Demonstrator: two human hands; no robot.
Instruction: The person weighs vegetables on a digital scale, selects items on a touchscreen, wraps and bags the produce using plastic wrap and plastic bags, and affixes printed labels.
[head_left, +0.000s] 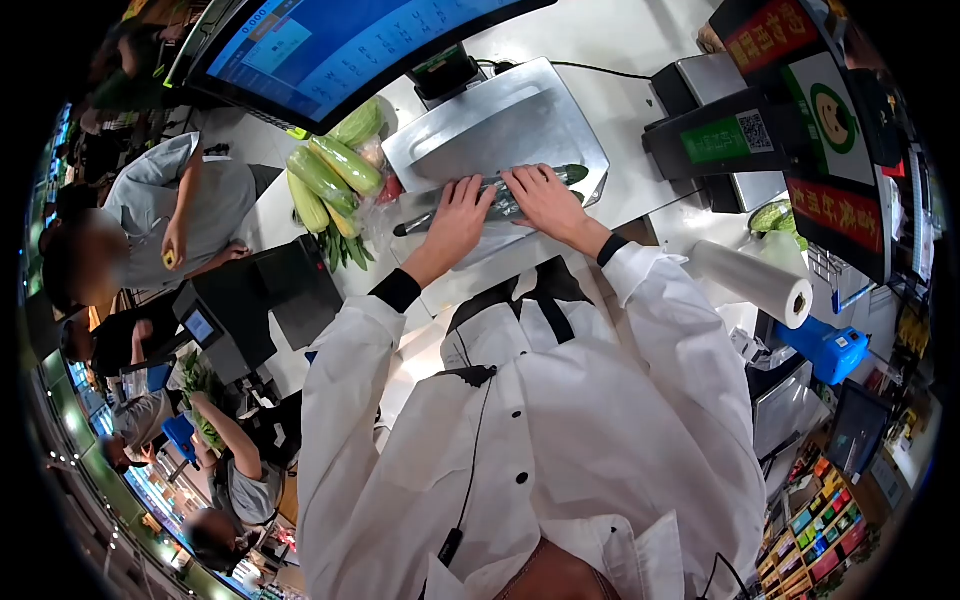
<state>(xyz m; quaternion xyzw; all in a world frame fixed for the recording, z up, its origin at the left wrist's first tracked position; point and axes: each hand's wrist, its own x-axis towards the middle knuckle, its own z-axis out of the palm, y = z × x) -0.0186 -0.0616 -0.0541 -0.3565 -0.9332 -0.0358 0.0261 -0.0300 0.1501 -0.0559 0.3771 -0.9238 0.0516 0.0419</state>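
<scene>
Long dark green cucumbers (575, 174) in a clear plastic bag lie crosswise along the near edge of a metal scale plate (490, 120). My left hand (458, 215) is closed over their left part, fingers curled on top. Close beside it, my right hand (545, 203) grips the right part, with one cucumber end sticking out past the fingers. The dark left tip (403, 229) pokes out beyond my left wrist. Clear plastic film bunches to the left of my left hand.
Bagged pale green squash (335, 175) and other vegetables sit left of the scale. A monitor (350, 50) stands behind. On the right are a payment stand (725, 135), a roll of plastic bags (755, 285) and a blue handheld device (835, 350). People stand at the left.
</scene>
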